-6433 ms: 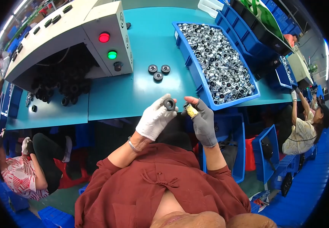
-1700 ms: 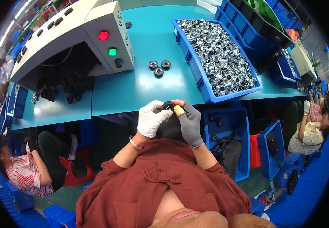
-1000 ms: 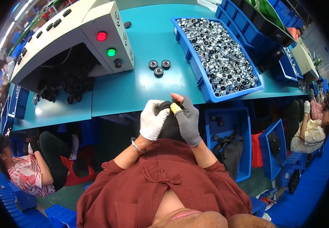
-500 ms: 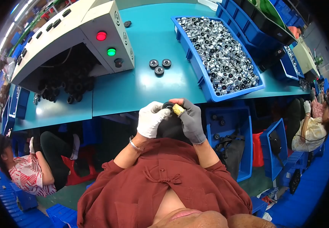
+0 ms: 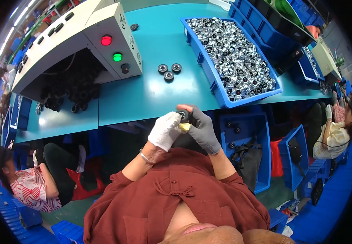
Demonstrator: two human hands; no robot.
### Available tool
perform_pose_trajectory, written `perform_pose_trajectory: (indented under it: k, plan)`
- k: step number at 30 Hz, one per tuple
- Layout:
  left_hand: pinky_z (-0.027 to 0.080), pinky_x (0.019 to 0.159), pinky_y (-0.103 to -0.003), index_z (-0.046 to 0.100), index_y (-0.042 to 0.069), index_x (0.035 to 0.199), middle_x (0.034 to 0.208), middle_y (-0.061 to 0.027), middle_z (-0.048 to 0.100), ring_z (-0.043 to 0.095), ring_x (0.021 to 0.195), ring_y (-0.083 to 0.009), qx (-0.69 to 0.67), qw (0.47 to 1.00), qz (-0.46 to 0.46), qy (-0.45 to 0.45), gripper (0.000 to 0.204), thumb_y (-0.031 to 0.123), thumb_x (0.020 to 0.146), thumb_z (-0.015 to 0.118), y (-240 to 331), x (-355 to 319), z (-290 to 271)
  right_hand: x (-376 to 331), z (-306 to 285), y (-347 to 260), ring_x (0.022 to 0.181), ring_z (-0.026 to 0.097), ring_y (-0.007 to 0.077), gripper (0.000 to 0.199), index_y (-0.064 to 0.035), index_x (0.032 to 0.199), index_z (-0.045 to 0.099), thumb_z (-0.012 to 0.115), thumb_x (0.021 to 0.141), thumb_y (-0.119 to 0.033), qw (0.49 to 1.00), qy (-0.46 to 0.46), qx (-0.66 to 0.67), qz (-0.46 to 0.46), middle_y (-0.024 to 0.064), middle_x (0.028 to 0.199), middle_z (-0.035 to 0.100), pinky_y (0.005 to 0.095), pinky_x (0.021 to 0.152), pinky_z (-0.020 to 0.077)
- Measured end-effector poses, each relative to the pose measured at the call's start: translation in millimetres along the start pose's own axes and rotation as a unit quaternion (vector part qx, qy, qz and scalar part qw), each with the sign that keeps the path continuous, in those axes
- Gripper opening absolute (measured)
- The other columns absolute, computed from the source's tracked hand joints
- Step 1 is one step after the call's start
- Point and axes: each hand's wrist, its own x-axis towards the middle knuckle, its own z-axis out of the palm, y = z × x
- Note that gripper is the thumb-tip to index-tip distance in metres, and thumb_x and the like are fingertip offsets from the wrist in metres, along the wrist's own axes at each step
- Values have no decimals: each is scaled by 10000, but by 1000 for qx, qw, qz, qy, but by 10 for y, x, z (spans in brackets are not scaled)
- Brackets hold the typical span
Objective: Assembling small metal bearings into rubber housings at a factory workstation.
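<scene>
You have the small black round part point(image 5: 183, 115) pinched between both hands just below the near edge of the teal table point(image 5: 151, 97): your left hand point(image 5: 164, 131), in a white glove, closes its fingers on the part's left side, and your right hand point(image 5: 202, 129), in a grey glove, wraps it from the right with a small yellow piece point(image 5: 183, 127) tucked underneath. The part looks rigid and light, probably smooth enough to slip, so hold it by the rim rather than the face. Compared with half a second ago, your hands have barely shifted against that table edge; the three loose black parts point(image 5: 168, 71) farther up the table lie unchanged, as does the blue bin point(image 5: 208, 69) of silvery pieces.
</scene>
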Motion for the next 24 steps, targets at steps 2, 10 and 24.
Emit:
perform_pose_trajectory:
  k: [2,10,24]
  plan:
    - [534,885,-374,580,9,1202,1105,-76,632,622,1024,-207,107,988,93,-67,327,238,980,650,-77,75,-89,-5,-3,15,1137,567,142,486,-26,1315,608,697,838,-47,998,1,33,55,54,1242,576,286,999,451]
    - [520,860,-356,595,9,1167,1079,-84,642,629,971,-197,77,991,102,-33,276,206,981,646,-116,9,47,29,-10,-100,1088,585,120,482,-6,1300,613,758,849,-95,999,-8,37,8,33,1201,598,266,958,482]
    - [512,757,-283,594,-35,1181,978,-78,642,616,840,-145,7,993,104,47,270,187,1029,578,-57,-45,268,-52,89,58,990,637,103,319,41,1238,593,654,925,31,990,138,14,7,61,1102,672,249,888,515]
